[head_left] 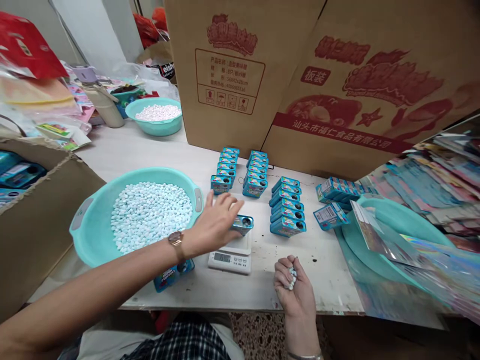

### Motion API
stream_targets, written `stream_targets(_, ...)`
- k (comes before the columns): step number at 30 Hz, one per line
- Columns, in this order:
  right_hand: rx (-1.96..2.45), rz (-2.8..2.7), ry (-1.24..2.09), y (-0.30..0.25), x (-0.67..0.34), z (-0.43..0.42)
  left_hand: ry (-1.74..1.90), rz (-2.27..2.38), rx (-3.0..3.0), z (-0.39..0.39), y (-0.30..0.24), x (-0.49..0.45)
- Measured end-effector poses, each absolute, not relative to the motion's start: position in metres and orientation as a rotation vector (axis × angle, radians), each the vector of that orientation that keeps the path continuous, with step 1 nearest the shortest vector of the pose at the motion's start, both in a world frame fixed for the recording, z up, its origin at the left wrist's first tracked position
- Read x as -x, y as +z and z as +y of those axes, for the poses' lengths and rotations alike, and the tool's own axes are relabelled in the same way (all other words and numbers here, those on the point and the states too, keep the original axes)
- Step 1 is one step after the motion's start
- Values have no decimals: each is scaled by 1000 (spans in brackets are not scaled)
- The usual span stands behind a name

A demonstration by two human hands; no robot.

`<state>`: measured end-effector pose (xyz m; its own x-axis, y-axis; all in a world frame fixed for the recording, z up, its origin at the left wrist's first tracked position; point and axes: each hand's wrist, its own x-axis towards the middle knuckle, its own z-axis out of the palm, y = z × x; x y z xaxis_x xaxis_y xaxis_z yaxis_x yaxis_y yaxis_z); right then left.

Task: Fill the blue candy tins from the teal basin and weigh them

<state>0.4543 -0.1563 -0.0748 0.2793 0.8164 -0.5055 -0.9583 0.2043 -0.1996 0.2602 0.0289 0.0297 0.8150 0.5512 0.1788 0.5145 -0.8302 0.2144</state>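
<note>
My left hand reaches across to the white digital scale, its fingers stretched and apart. It is at the left end of a blue box on the scale's platform; whether it touches the box I cannot tell. Palm up near the table's front edge, my right hand curls around several small pale candies. To the left stands a turquoise basin holding a heap of pale blue candies. Another blue box lies partly beneath my left forearm.
Rows of blue boxes stand behind and right of the scale. Large cartons form a wall at the back. A smaller basin holds pinkish candies. At right, plastic packaging covers a turquoise basin. An open carton is at left.
</note>
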Motion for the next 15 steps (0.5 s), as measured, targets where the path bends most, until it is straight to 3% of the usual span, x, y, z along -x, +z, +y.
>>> stream_targets(5,533,258,1375,-83,-439,-140,144,721,-2941,37,0,-282)
stream_targets(15,475,275,1372,-96,-447,-132,326,972,-2929,95,21,-267)
